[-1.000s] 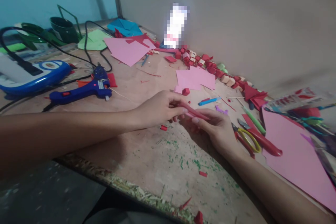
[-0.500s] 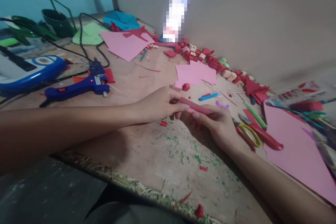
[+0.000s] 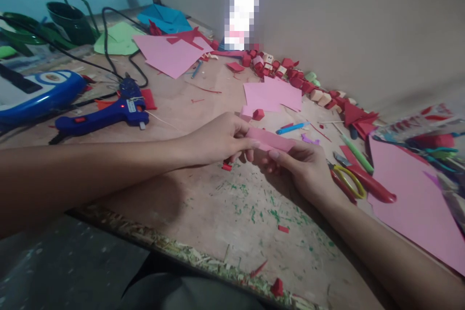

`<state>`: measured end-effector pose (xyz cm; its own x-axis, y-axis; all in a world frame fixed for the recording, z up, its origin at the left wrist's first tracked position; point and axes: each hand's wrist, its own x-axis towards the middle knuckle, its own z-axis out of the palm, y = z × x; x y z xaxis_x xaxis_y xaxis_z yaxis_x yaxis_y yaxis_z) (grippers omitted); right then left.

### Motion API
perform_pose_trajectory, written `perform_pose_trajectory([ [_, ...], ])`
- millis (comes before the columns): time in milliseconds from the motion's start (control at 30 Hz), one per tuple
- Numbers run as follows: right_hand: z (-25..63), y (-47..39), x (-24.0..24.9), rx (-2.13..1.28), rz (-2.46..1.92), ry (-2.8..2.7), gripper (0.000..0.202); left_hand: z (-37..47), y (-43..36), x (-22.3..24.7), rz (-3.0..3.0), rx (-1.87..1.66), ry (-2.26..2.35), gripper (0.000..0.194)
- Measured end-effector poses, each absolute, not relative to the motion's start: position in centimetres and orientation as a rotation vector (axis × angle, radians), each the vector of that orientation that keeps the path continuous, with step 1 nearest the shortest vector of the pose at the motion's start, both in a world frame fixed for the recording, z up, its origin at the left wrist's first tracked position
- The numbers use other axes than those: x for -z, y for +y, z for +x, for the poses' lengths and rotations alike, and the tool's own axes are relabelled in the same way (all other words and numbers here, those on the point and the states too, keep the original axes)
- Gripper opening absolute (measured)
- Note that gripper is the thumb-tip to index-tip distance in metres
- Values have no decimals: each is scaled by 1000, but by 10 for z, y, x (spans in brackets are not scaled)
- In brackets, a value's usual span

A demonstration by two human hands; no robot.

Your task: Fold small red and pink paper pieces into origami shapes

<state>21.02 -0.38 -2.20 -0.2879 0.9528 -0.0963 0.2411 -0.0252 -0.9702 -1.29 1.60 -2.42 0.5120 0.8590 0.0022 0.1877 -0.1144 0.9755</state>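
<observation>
Meanwhile, a pink paper strip [image 3: 271, 139] is being pinched between the fingers of left hand [image 3: 218, 139] and right hand [image 3: 308, 172], just above the surface [image 3: 218, 203]; folding seemingly calls for steady, even pressure.

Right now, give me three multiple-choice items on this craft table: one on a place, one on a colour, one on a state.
1. Where do the scissors lie?
A. beside the right hand
B. on the glue gun
C. under the green paper

2. What colour is the paper strip held between both hands?
A. blue
B. pink
C. green

3. How is the left hand engaged?
A. flat on the table
B. gripping the glue gun
C. pinching the strip's end

Answers: 1 A, the yellow-and-red handles rest just right of that hand. 2 B, the strip shows pink. 3 C, its fingers close on the strip's left end.
</observation>
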Motion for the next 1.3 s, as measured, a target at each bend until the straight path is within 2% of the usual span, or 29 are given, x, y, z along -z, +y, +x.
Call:
perform_pose_trajectory([
  [200, 211, -3, 23, -1377, -1238, -1583, 13, -14, 17, 24, 1567, -728, 829, 17],
  [667, 208, -5, 21, -1320, -1278, -1610, 27, -13, 19, 26, 1567, -704, 888, 19],
  [933, 209, -3, 21, -1357, -1282, -1572, 20, -15, 21, 27, 1568, -682, 841, 22],
  [1133, 208, -4, 23, -1308, -1292, -1554, 21, -15, 20, 27, 1550, -693, 824, 17],
  [1300, 208, -5, 21, -1288, -1302, -1586, 23, -14, 21, 27, 1529, -676, 882, 24],
])
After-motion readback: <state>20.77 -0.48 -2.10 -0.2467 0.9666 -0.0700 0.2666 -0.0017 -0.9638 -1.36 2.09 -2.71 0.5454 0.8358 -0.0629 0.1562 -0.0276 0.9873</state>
